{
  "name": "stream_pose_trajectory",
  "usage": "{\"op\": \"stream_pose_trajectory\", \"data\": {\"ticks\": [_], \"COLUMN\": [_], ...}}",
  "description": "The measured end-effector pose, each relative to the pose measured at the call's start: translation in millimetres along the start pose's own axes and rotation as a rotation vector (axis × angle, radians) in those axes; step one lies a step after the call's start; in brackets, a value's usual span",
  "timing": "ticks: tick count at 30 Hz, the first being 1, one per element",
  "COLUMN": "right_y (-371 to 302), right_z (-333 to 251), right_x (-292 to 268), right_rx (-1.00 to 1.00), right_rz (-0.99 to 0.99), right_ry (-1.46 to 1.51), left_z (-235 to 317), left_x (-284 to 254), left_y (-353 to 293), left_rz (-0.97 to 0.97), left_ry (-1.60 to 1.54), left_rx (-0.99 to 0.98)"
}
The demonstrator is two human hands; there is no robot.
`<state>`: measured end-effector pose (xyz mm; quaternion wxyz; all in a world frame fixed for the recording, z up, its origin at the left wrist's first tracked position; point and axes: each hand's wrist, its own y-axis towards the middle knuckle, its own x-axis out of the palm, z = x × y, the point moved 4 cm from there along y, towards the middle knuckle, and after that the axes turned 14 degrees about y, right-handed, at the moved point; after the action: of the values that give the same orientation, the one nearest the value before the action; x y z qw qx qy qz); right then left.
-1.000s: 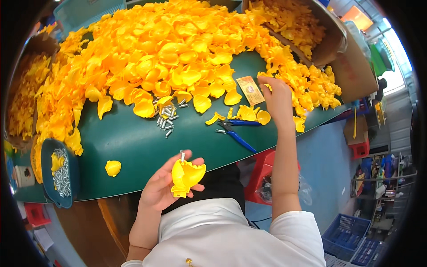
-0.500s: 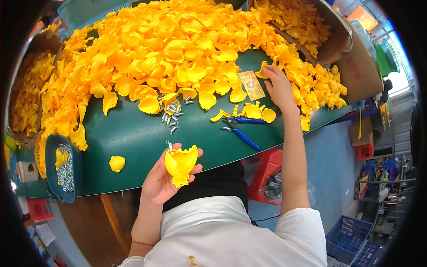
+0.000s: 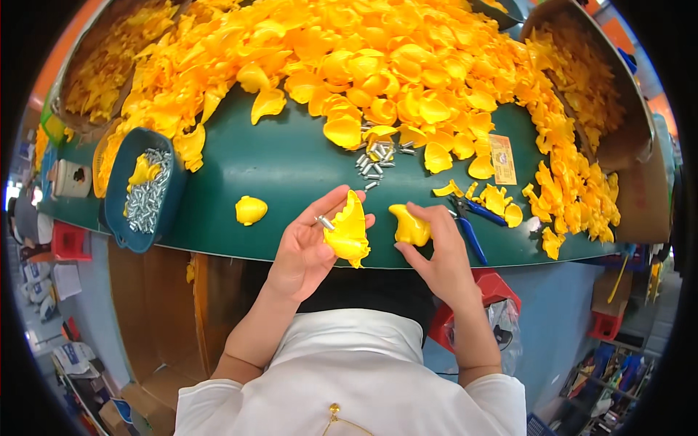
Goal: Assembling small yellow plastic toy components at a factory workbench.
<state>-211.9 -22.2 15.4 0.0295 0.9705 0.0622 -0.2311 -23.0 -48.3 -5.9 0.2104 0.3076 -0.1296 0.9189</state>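
Observation:
My left hand [image 3: 302, 251] holds a yellow plastic shell piece [image 3: 349, 231] with a jagged edge, tilted on its side. A small silver metal cylinder [image 3: 325, 222] sticks out at the shell's left side, by my fingers. Just to the right, my right hand [image 3: 442, 247] grips another yellow plastic piece [image 3: 411, 225], rounded and smooth outside, between thumb and fingers. The two pieces are apart, above the table's near edge. A loose pile of silver cylinders [image 3: 376, 158] lies beyond my hands. Left of them rests a single rounded yellow piece [image 3: 251, 210].
A big heap of yellow shells [image 3: 349, 58] covers the far side of the green table [image 3: 218, 182]. A dark blue tub [image 3: 116, 211] of silver cylinders stands left. Blue-handled cutters [image 3: 472, 236], yellow scraps and a printed card [image 3: 502, 158] lie right. Cardboard boxes [image 3: 643, 196] flank the heap.
My right hand has come back from the table's right side with a yellow piece, beside my left hand. The shell in my left hand has turned sideways. The view has shifted.

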Motion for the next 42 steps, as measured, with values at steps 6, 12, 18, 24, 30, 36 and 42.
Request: {"op": "stream_pose_trajectory", "data": {"ticks": [6, 12, 18, 24, 30, 36, 42], "right_y": [-6.1, -6.5, 2.0, 1.9, -1.5, 9.7, 7.2], "right_z": [-8.9, -23.1, -34.1, -32.4, -32.6, -31.5, -38.5], "right_x": [9.9, 14.9, 33.4, 37.0, 40.8, 41.9, 42.0], "right_rx": [-0.177, -0.047, -0.127, -0.143, -0.122, -0.095, -0.095], "right_rz": [0.043, 0.094, 0.064, 0.083, 0.077, 0.049, 0.117], "right_ry": [-0.326, 0.570, 0.545, 0.553, 0.556, 0.469, 0.643], "left_z": [4.1, 6.1, 9.5, 8.6, 6.4, 3.7, -0.3], "left_x": [-3.4, 0.6, 0.7, -0.7, -4.1, 2.1, 4.5], "left_y": [-9.2, -13.7, -13.2, -12.9, -11.4, -9.0, -6.3], "left_rz": [0.021, 0.063, -0.050, -0.047, -0.103, 0.079, 0.074], "left_ry": [0.091, 0.214, 0.246, 0.294, 0.267, 0.258, -0.028], "left_rx": [0.049, 0.096, 0.183, 0.183, 0.194, 0.183, 0.050]}}
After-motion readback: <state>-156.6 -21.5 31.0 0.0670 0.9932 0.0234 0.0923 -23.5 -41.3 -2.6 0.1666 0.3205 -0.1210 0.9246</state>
